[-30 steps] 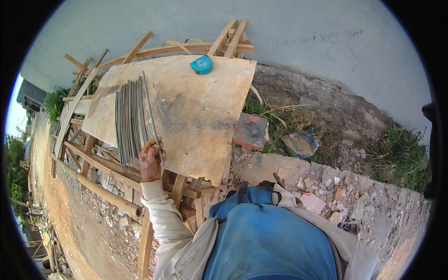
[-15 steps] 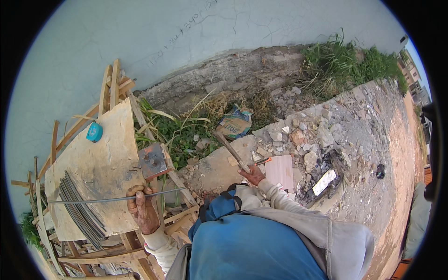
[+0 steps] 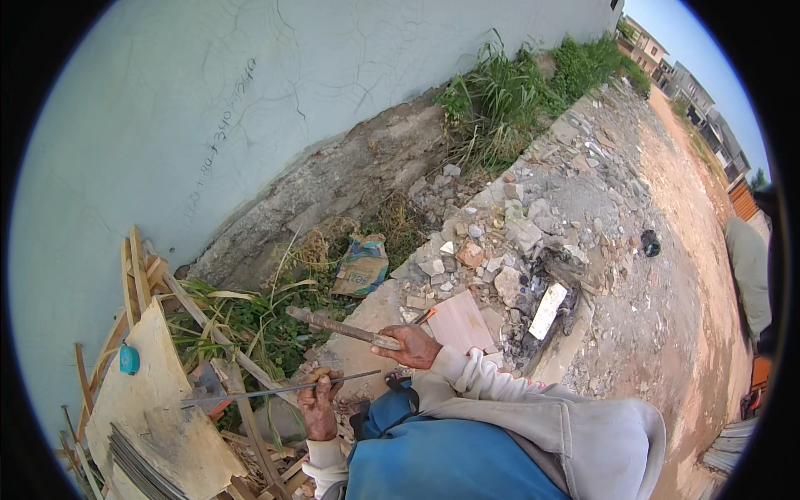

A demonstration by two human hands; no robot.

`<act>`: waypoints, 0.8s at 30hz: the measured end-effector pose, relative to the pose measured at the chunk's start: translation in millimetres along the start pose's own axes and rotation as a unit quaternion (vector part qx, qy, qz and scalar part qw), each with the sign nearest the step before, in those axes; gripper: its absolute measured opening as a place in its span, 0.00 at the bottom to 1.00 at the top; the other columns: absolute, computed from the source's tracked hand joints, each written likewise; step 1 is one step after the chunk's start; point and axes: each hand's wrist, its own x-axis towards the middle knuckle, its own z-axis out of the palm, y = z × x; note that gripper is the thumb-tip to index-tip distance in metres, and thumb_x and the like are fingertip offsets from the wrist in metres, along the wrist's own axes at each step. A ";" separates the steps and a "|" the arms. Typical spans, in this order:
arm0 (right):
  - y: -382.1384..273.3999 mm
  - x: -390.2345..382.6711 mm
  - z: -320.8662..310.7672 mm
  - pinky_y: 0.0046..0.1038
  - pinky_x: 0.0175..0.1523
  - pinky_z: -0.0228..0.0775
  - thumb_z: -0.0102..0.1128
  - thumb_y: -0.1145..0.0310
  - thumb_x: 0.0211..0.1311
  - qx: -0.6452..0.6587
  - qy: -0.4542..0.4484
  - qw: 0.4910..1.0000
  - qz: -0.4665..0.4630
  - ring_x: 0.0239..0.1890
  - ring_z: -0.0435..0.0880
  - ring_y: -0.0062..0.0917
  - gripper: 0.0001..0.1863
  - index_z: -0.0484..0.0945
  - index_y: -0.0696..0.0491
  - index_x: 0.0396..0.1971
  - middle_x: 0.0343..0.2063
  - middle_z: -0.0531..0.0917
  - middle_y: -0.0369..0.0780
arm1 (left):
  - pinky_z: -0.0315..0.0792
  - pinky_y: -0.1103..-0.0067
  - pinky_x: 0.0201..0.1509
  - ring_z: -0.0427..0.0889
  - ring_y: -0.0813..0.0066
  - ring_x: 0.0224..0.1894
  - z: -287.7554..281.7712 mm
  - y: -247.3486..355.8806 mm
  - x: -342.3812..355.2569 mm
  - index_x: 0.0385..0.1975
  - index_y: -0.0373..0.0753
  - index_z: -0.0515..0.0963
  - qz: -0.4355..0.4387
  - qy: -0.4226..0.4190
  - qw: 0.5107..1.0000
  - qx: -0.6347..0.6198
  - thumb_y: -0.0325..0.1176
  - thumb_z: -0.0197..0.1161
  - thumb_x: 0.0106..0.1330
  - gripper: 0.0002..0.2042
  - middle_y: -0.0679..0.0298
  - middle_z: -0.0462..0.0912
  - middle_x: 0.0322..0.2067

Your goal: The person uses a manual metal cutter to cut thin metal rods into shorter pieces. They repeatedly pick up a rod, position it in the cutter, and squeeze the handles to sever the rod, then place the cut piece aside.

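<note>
My left hand point(image 3: 317, 410) is closed round a thin steel rod point(image 3: 250, 395), which points left over the plywood board and right toward my body. My right hand point(image 3: 414, 347) grips a brown, rusty-looking bar point(image 3: 333, 323) with a paler end in the palm; its far end points left over the weeds. Beneath the rod's left part, a dark metal plate point(image 3: 205, 380) sits at the edge of the plywood board point(image 3: 137, 408). A bundle of several similar rods point(image 3: 143, 463) lies on the board, and a teal tape measure point(image 3: 128, 359) rests near its far edge.
Loose timber point(image 3: 136, 271) leans by the pale wall point(image 3: 275, 92). Weeds and a crumpled bag point(image 3: 362, 265) fill the gap beside the wall. Rubble point(image 3: 508, 267), a pinkish flat panel point(image 3: 461, 323) and a white block point(image 3: 547, 311) lie to the right. Another person's leg point(image 3: 747, 275) shows at the right rim.
The view has turned to the right. My left hand has carried the rod off the middle of the board toward my right hand. The bar in my right hand has swung to point more leftward.
</note>
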 end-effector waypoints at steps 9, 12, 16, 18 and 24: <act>5.0 -13.0 39.9 0.42 0.49 0.75 0.66 0.54 0.63 0.095 -0.136 0.980 -0.109 0.42 0.85 0.45 0.20 0.83 0.55 0.46 0.38 0.86 0.49 | 0.77 0.74 0.56 0.82 0.71 0.49 14.2 -30.2 -30.0 0.53 0.30 0.77 -0.010 -0.021 0.999 0.049 0.37 0.62 0.73 0.17 0.57 0.83 0.46; -1.5 -6.2 49.3 0.41 0.48 0.76 0.66 0.54 0.63 0.105 -0.178 0.972 -0.111 0.40 0.86 0.45 0.20 0.83 0.54 0.46 0.36 0.86 0.50 | 0.74 0.74 0.59 0.81 0.70 0.50 6.5 -22.3 -39.3 0.56 0.30 0.77 -0.017 -0.019 0.995 0.097 0.37 0.60 0.74 0.18 0.57 0.83 0.46; -20.3 6.6 45.0 0.37 0.44 0.77 0.65 0.57 0.65 0.071 -0.230 0.968 -0.070 0.36 0.86 0.43 0.18 0.83 0.57 0.45 0.33 0.86 0.49 | 0.72 0.77 0.49 0.79 0.76 0.44 -6.1 -9.8 -39.6 0.53 0.32 0.78 -0.031 -0.010 0.985 0.172 0.41 0.60 0.75 0.18 0.59 0.83 0.43; -36.0 14.8 49.8 0.31 0.37 0.72 0.65 0.61 0.68 0.146 -0.179 0.967 -0.112 0.29 0.79 0.21 0.16 0.82 0.62 0.40 0.26 0.83 0.41 | 0.71 0.73 0.52 0.79 0.66 0.43 -12.8 0.1 -35.5 0.53 0.32 0.77 0.019 -0.033 0.967 0.253 0.43 0.61 0.73 0.20 0.54 0.83 0.40; -59.2 63.0 39.6 0.33 0.39 0.73 0.67 0.61 0.66 0.039 -0.055 0.995 -0.080 0.30 0.82 0.28 0.15 0.82 0.60 0.36 0.27 0.83 0.44 | 0.72 0.71 0.56 0.79 0.60 0.50 -52.5 53.5 -31.7 0.55 0.33 0.77 0.149 0.049 0.956 0.249 0.43 0.60 0.73 0.20 0.52 0.79 0.48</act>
